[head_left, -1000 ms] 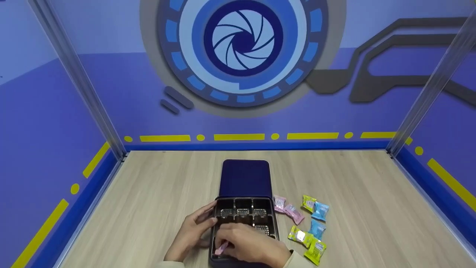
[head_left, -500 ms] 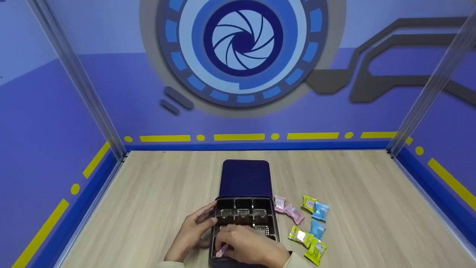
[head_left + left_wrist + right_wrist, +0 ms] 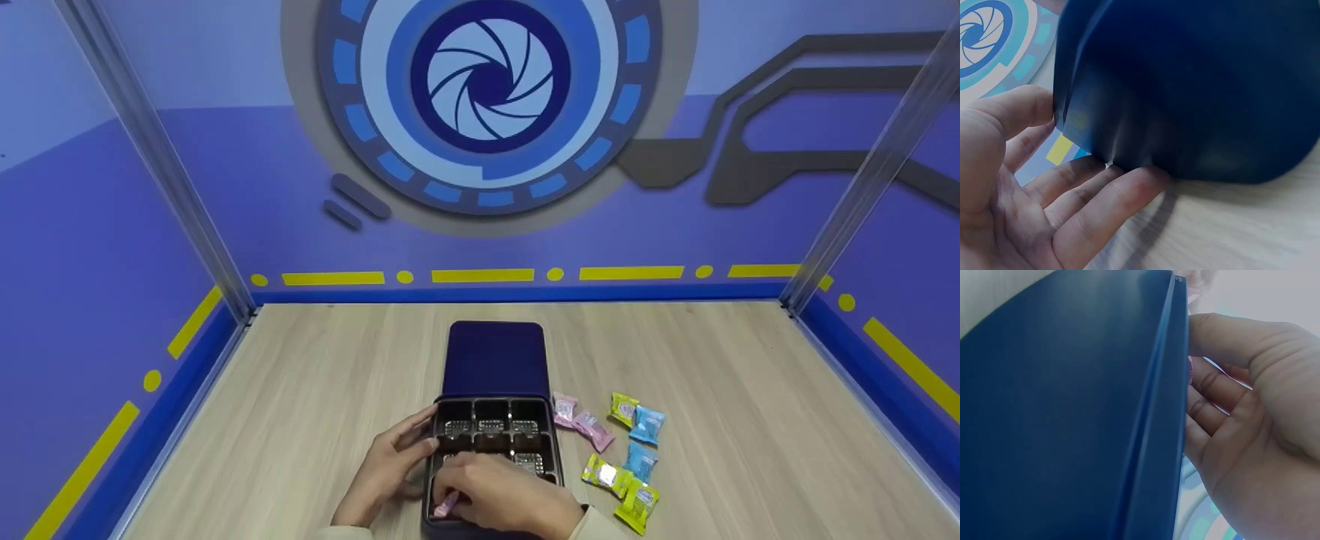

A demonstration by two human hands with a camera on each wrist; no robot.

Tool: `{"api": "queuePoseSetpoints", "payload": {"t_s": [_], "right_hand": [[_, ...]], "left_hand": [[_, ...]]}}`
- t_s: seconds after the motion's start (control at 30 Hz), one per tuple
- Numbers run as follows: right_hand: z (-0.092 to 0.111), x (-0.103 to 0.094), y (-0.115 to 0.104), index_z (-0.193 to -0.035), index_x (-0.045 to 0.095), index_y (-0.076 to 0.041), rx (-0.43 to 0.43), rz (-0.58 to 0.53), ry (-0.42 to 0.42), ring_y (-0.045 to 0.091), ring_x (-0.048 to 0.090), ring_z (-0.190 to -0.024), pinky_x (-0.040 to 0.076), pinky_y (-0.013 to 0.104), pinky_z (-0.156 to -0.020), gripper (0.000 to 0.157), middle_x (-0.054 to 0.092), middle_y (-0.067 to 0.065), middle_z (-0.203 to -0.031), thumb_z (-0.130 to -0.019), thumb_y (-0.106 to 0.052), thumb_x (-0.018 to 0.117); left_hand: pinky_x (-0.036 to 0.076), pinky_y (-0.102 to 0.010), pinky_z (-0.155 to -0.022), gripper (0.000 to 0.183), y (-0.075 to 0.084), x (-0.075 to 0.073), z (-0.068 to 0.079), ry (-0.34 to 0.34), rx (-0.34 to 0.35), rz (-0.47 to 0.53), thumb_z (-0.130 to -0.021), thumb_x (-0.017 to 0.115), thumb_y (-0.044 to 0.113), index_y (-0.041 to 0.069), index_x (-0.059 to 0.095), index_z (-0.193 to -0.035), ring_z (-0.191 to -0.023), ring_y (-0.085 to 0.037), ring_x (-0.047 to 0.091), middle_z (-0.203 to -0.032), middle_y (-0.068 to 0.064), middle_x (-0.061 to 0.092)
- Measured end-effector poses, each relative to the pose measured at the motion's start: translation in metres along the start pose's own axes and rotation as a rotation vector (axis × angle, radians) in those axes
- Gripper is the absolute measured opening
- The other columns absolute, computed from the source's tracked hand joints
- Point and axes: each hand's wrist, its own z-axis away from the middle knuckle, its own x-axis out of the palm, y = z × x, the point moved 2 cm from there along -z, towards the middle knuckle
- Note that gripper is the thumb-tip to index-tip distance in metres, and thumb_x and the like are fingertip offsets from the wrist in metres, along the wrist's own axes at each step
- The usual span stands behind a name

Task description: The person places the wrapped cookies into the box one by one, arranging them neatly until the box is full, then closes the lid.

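A dark box (image 3: 556,454) with a black divided insert stands open at the table's front, its navy lid (image 3: 495,360) laid back behind it. My right hand (image 3: 506,491) reaches over the insert and pinches a pink-wrapped candy (image 3: 446,504) at the front left compartment. The fingers hide part of the candy and several compartments. In the right wrist view only a pink sliver shows past the box wall (image 3: 1072,405). Against the box's left side rests my left hand (image 3: 382,469), thumb at the rim and fingers along the wall, as the left wrist view shows too.
Right of the box lie two pink candies (image 3: 592,431), two blue candies (image 3: 646,425) and several yellow-green candies (image 3: 637,506) on the wooden tabletop (image 3: 750,420). Blue printed panels (image 3: 525,251) enclose the table at the back and both sides.
The pink candy has tilted and shifted slightly in my right fingers, which have moved only a little. My left hand, the box and the loose candies have stayed put.
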Motion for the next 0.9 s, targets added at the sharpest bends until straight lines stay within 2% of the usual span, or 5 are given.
{"api": "queuePoseSetpoints", "payload": {"t_s": [0.13,0.3,0.57,0.77,0.9], "right_hand": [[0.001,0.000,0.000,-0.100,0.076,-0.019,0.006,0.007,0.001,-0.005,0.058,-0.090,0.047,0.006,-0.080,0.020,0.068,-0.013,-0.097,-0.088,-0.006,0.085],[0.002,-0.001,0.001,-0.102,0.075,-0.020,0.010,-0.007,0.007,-0.004,0.058,-0.090,0.046,0.007,-0.081,0.020,0.067,-0.013,-0.098,-0.089,-0.009,0.084],[0.005,-0.009,0.001,-0.110,0.075,-0.013,-0.013,-0.159,0.067,0.002,0.064,-0.099,0.048,0.009,-0.091,0.021,0.072,-0.005,-0.107,-0.091,-0.010,0.084],[0.010,-0.016,0.006,-0.116,0.075,-0.010,-0.024,-0.263,0.119,0.003,0.066,-0.106,0.051,0.013,-0.095,0.026,0.073,-0.003,-0.112,-0.093,-0.017,0.085],[0.015,-0.020,0.008,-0.120,0.074,-0.012,-0.010,-0.307,0.138,0.005,0.067,-0.108,0.053,0.017,-0.096,0.026,0.074,-0.003,-0.115,-0.096,-0.018,0.083]], "left_hand": [[0.065,-0.055,-0.075,0.060,0.000,0.000,0.000,0.001,-0.006,0.002,-0.104,0.072,0.018,0.014,0.050,-0.160,-0.141,-0.052,0.046,-0.162,-0.027,0.041],[0.064,-0.053,-0.082,0.060,0.000,0.000,0.000,0.008,-0.007,-0.015,-0.104,0.072,0.018,0.014,0.051,-0.159,-0.142,-0.052,0.044,-0.162,-0.027,0.040],[0.064,-0.054,-0.083,0.059,-0.001,0.001,0.000,0.013,-0.006,-0.014,-0.103,0.072,0.017,0.014,0.052,-0.159,-0.142,-0.050,0.046,-0.160,-0.028,0.043],[0.059,-0.053,-0.097,0.059,0.000,0.001,0.001,0.000,0.035,-0.018,-0.103,0.072,0.016,0.010,0.051,-0.159,-0.141,-0.046,0.049,-0.157,-0.029,0.047],[0.064,-0.054,-0.083,0.060,0.000,0.001,0.002,-0.006,0.031,0.016,-0.103,0.071,0.016,0.010,0.050,-0.159,-0.140,-0.048,0.049,-0.158,-0.029,0.046]]}}
